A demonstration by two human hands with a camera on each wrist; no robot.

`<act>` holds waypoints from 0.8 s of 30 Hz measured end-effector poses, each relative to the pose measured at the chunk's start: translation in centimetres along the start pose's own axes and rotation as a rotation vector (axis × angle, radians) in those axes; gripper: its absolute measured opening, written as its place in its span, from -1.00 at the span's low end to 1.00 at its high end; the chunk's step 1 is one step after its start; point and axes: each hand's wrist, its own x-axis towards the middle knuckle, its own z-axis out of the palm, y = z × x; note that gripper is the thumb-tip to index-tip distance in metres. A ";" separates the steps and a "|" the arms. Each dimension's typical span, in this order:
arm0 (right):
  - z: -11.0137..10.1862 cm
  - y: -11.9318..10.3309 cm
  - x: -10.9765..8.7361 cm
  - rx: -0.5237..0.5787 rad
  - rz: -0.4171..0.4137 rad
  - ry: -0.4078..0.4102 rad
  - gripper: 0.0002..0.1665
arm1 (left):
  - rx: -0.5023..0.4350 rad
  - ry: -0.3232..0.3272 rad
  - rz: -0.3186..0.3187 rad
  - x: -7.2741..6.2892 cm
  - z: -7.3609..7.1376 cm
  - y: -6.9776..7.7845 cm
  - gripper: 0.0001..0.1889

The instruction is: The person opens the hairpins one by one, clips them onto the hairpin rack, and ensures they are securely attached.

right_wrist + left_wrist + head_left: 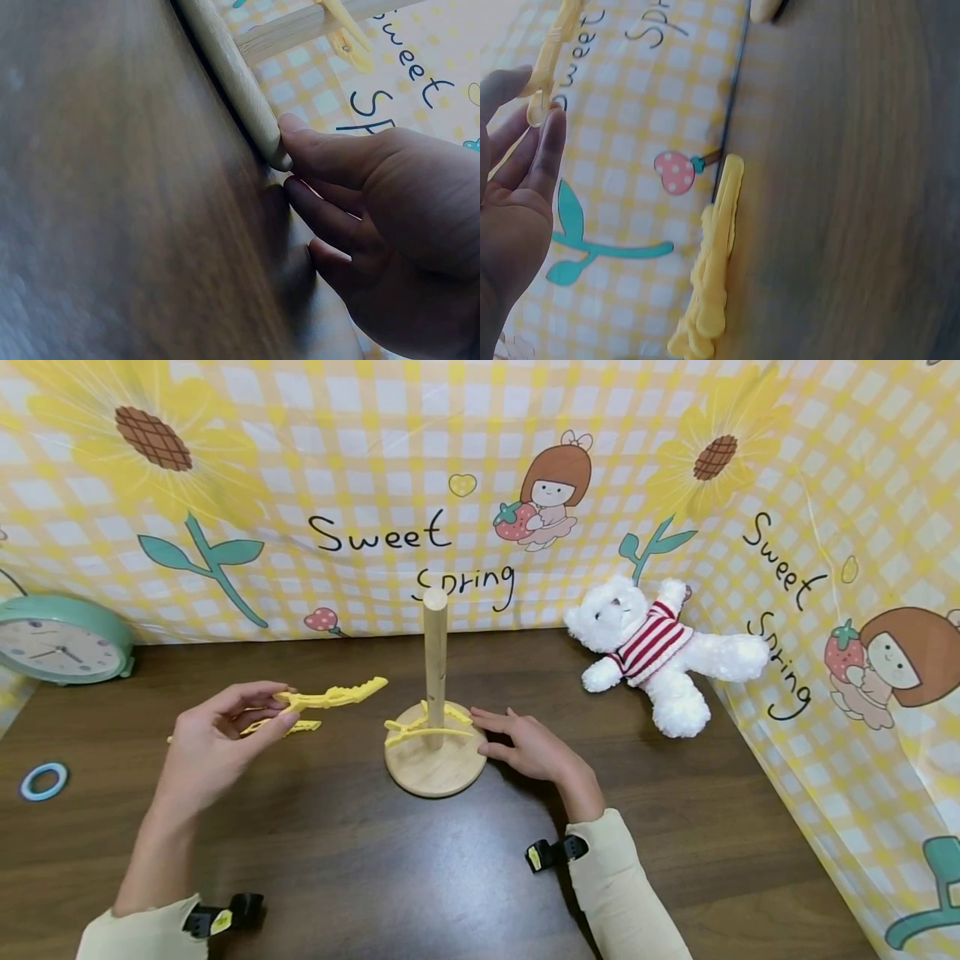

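Between its thumb and fingers my left hand (213,739) pinches one end of a long, slim yellow plastic piece (333,696) with a bumpy edge, raised above the table. Lower down, partly behind that hand, another yellow piece (716,262) lies on the wood. A wooden stand with an upright post (435,672) on a round base (435,777) is in the middle. More yellow plastic (427,735) sits low on it, on both sides of the post. My right hand (536,747) touches the base's right rim with thumb and fingertips, its fingers fairly straight.
A white teddy bear (648,647) in a striped shirt lies at the back right. At the left stand a green clock (63,639) and, nearer, a light blue ring (43,782). Checked cloth (360,460) hangs behind and along the right.
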 end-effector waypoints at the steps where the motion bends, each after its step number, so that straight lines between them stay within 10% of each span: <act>1: 0.0 0.0 0.0 0.000 0.003 -0.001 -0.40 | -0.016 -0.001 0.007 0.0 0.2 0.1 -0.67; 11: 0.0 0.0 -0.1 0.004 0.000 0.002 -0.39 | -0.133 0.011 0.084 0.3 1.9 1.1 -0.65; 24: 0.0 0.0 0.0 -0.005 -0.011 0.005 -0.40 | -0.034 0.016 0.136 0.5 3.1 1.5 -0.65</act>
